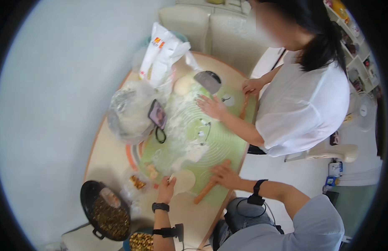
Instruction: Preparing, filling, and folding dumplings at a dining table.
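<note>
My left hand pinches the edge of a thin, round dough sheet between thumb and fingers. The sheet lies at the near end of a green silicone kneading mat with printed circles. Over the upper part of a wooden rolling pin rests my right hand. The pin lies slantwise on the mat, just right of the dough and apart from it. Small dough pieces lie beyond my left hand. White flour is scattered along the mat's left side.
Across the table, a co-worker's hand rests on the mat; the other holds a rolling pin. A dough scraper, dough lump, phone and plastic bags lie beyond. A black pan of filling stands lower left.
</note>
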`<state>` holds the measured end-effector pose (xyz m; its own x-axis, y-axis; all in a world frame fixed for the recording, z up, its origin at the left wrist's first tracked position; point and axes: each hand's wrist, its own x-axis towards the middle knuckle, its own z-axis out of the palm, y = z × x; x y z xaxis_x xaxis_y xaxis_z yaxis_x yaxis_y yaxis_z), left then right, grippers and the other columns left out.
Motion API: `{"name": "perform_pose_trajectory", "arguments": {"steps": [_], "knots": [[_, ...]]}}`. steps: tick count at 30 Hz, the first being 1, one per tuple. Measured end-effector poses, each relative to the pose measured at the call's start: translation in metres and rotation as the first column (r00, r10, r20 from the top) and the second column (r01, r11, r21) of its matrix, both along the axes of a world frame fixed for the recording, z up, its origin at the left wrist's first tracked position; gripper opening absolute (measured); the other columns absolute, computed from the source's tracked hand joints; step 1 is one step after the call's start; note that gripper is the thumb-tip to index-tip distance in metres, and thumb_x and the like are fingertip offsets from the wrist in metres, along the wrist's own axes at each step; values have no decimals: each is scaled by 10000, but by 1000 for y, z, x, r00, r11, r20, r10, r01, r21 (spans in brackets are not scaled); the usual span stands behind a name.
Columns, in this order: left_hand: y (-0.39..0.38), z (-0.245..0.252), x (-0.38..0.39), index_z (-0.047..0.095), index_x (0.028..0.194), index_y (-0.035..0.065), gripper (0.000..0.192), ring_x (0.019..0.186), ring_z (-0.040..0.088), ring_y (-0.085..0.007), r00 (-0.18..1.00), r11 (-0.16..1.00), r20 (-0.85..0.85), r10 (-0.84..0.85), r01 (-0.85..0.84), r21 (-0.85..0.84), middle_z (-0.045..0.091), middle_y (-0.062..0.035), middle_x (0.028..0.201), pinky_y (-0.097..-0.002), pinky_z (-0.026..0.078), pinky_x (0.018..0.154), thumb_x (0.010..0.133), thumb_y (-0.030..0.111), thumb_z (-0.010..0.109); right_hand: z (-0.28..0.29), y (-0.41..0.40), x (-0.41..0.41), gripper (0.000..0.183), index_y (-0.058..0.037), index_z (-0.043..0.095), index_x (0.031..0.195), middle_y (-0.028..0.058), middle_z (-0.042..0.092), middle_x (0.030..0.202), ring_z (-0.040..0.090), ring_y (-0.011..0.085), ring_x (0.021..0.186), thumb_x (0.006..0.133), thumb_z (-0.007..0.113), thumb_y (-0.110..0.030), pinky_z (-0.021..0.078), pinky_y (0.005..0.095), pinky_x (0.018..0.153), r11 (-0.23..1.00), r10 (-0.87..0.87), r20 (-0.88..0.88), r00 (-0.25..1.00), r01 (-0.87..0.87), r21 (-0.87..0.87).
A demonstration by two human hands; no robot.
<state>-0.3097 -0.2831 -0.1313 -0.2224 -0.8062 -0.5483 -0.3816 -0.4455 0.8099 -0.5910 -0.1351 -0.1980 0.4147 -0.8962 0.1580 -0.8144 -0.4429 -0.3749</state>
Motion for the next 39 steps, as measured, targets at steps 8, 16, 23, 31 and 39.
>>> {"name": "perform_pose_trajectory", "arguments": {"steps": [8, 16, 23, 31, 39], "knots": [[31, 125, -15, 569, 1185, 52, 276, 632, 530, -40, 928, 979, -313, 200, -203, 24, 641, 20, 840, -200, 397, 527, 967, 219, 549, 34, -74, 13, 376, -72, 573, 1127, 195, 407, 1393, 373, 363, 1282, 840, 619, -310, 297, 491, 1049, 982, -179, 61, 982, 182, -58], [93, 117, -16, 496, 1212, 29, 252, 944, 618, -132, 709, 868, -513, 483, -463, 177, 623, -61, 1090, -287, 522, 798, 984, 136, 489, 127, -107, 77, 532, -66, 430, 1345, 127, 489, 1341, 504, 253, 1194, 982, 413, -455, 391, 411, 1023, 280, -925, 348, -151, -890, 360], [120, 89, 16, 516, 1193, 67, 252, 997, 601, -140, 465, 751, -607, 644, -532, 390, 617, -53, 1102, -276, 505, 835, 981, 202, 493, 179, -103, 85, 490, -82, 389, 1384, 79, 495, 1347, 506, 213, 1210, 1005, 376, -391, 411, 389, 1018, 59, -887, 448, 114, -933, 355], [124, 87, 13, 397, 1376, 115, 500, 1233, 484, -269, 995, 899, 65, 81, -45, -437, 464, -111, 1359, -415, 405, 1032, 953, 378, 443, 218, -92, 126, 475, -90, 379, 1396, 59, 503, 1330, 497, 187, 1202, 1004, 415, -355, 391, 356, 1015, -44, -787, 598, 151, -981, 190], [150, 114, 0, 327, 1421, 84, 493, 1294, 420, -310, -73, 815, -880, 470, -349, 464, 397, -137, 1433, -482, 345, 1072, 994, 326, 272, 214, -93, 139, 504, -61, 397, 1363, 129, 499, 1310, 472, 232, 1214, 946, 532, -310, 363, 352, 1017, 607, -171, 880, 443, -656, 448]]}}
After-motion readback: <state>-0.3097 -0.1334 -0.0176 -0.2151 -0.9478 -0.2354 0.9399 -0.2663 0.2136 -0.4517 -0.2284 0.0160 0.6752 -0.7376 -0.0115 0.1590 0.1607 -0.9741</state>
